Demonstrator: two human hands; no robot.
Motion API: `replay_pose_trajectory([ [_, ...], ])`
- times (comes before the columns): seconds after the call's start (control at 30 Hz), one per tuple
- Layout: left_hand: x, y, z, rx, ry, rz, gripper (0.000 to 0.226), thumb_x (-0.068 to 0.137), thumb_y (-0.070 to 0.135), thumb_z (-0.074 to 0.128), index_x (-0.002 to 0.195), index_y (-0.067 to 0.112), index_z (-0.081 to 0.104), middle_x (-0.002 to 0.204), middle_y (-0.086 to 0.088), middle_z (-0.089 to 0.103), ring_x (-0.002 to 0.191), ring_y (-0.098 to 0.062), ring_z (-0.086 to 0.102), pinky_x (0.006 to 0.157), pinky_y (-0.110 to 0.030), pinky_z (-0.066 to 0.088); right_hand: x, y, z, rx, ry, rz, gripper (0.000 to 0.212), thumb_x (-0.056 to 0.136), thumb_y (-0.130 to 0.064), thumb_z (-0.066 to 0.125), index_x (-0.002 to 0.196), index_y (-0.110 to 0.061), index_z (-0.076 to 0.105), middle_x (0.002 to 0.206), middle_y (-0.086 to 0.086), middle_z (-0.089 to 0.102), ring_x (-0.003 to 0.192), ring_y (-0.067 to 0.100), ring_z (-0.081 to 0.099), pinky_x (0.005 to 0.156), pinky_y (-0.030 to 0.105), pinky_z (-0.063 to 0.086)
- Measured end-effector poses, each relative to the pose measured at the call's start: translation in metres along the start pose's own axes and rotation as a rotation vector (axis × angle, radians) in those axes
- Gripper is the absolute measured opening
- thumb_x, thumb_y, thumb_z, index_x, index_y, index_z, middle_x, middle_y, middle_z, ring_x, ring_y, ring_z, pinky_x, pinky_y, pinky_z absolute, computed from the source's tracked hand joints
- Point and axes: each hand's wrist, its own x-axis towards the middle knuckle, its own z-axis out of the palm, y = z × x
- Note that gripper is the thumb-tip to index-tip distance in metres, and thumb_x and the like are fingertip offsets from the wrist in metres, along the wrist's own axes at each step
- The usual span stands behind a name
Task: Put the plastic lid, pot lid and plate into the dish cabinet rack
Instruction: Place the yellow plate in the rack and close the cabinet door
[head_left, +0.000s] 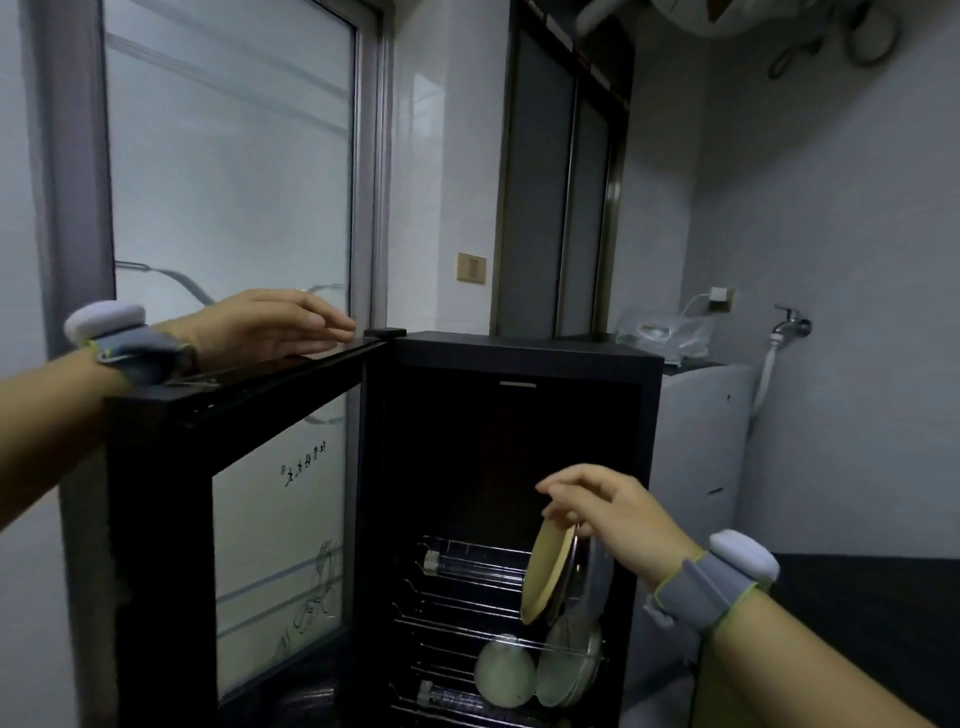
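Note:
The black dish cabinet stands open, its glass door swung out to the left. My left hand lies flat on the door's top edge, fingers together. My right hand pinches the top rim of a yellowish plate, held upright together with a metal-rimmed pot lid over the upper wire rack. I cannot tell whether these two touch the rack. On the lower rack stand a pale round plastic lid and greenish plates.
A white appliance with a plastic bag on top stands right of the cabinet, below a wall tap with a hose. A dark counter lies at the lower right. A frosted glass sliding door is behind the cabinet door.

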Motion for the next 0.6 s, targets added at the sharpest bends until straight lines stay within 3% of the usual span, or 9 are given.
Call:
replay_pose_trajectory([
  [0.17,0.009,-0.001,0.031,0.142,-0.089,0.105,0.039,0.038,0.033,0.081,0.072,0.017,0.073,0.104,-0.002,0.071,0.102,-0.008,0.062,0.088,-0.018,0.047,0.008,-0.019,0.004,0.013,0.033,-0.161,0.012,0.089,-0.019,0.055,0.092,-0.026,0.064,0.094,0.003,0.067,0.084,0.008,0.061,0.069,0.005,0.046],
  [0.27,0.015,0.003,0.057,0.311,-0.161,0.206,0.042,0.042,0.058,0.077,0.069,0.026,0.071,0.110,-0.001,0.065,0.106,-0.004,0.060,0.085,-0.012,0.044,0.007,-0.036,0.008,0.061,0.010,-0.273,0.016,0.082,-0.030,0.059,0.098,-0.032,0.061,0.098,-0.001,0.066,0.088,0.001,0.062,0.076,0.008,0.047],
  [0.43,0.037,0.006,0.094,0.495,-0.206,0.293,0.041,0.056,0.068,0.064,0.082,0.037,0.070,0.102,0.000,0.067,0.098,-0.013,0.061,0.086,-0.025,0.047,0.002,-0.064,0.003,0.083,0.037,-0.394,0.033,0.081,-0.040,0.046,0.100,-0.024,0.067,0.103,0.001,0.068,0.100,0.007,0.062,0.086,0.017,0.048],
  [0.53,0.052,0.001,0.110,0.629,-0.202,0.312,0.044,0.058,0.068,0.059,0.090,0.037,0.066,0.095,0.012,0.064,0.093,-0.003,0.059,0.084,-0.023,0.045,0.000,-0.073,-0.015,0.178,0.143,-0.313,0.040,0.080,-0.045,0.040,0.088,-0.022,0.072,0.093,0.003,0.072,0.089,0.005,0.065,0.076,0.013,0.048],
  [0.6,0.063,-0.003,0.119,0.707,-0.197,0.310,0.044,0.060,0.064,0.056,0.095,0.038,0.062,0.096,0.016,0.061,0.093,0.001,0.057,0.082,-0.020,0.043,0.000,-0.075,-0.026,0.104,0.224,-0.316,0.028,0.082,-0.040,0.053,0.082,-0.019,0.072,0.083,0.001,0.072,0.081,0.006,0.065,0.072,0.012,0.049],
])
